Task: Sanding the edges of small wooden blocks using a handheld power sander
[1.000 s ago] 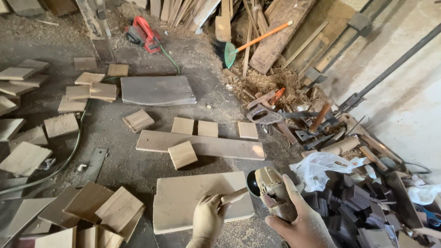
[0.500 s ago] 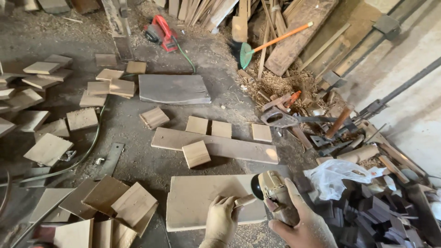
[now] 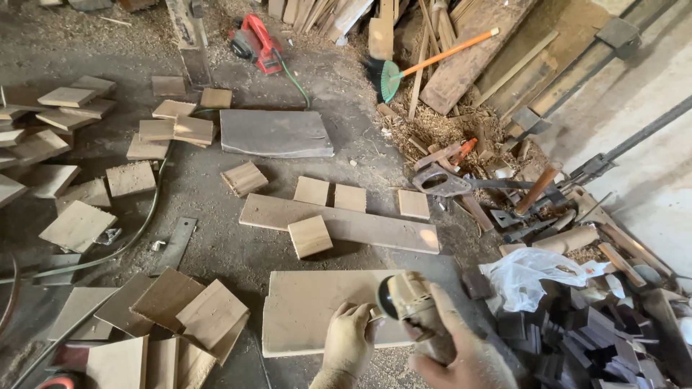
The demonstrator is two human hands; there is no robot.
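- The right hand (image 3: pixel 461 360), dusted with sawdust, is wrapped around the body of a beige angle grinder (image 3: pixel 411 302), disc end pointing left.
- The left hand (image 3: pixel 349 338) is closed around the grinder's side handle, low in the view.
- The grinder hangs just above the near edge of a wide pale board (image 3: pixel 317 310) lying flat on the floor.
- To do this well, I judge both grips should stay firm and the disc should meet the board flat, clear of the fingers.
- Beyond lies one long plank (image 3: pixel 360 229) with one square block (image 3: pixel 310 236) resting on it and three square blocks behind it.
- Further off: one grey slab (image 3: pixel 276 133), one red power tool (image 3: pixel 254 42), one orange-handled broom (image 3: pixel 425 59), one white plastic bag (image 3: pixel 530 274).
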